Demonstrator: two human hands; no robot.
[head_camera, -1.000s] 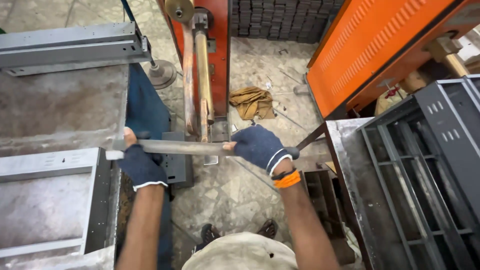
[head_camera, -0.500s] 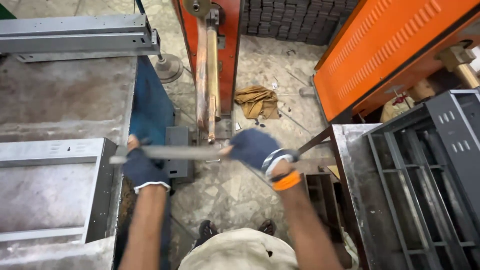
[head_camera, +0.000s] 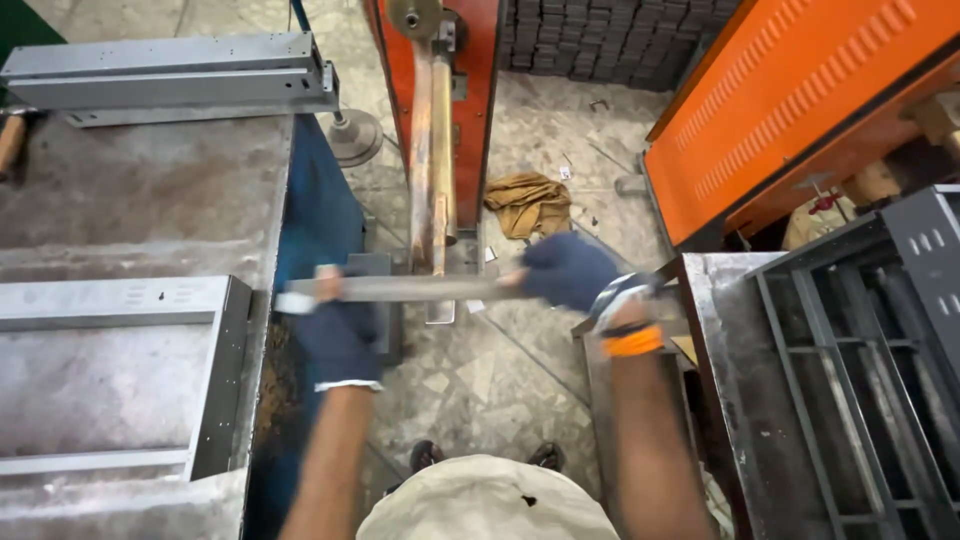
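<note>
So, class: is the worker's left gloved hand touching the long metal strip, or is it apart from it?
Touching. The head view shows the left hand wrapped around one end of the metal strip, glove fingers closed over it with no gap; the right hand grips the other end.

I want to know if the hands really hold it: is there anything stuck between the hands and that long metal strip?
Only gloves. The left hand and the right hand each wear a dark blue glove and grip an end of the metal strip, held level in front of the orange machine. Nothing else visible sits between hands and strip.

Even daylight, motion-blurred centre
</note>
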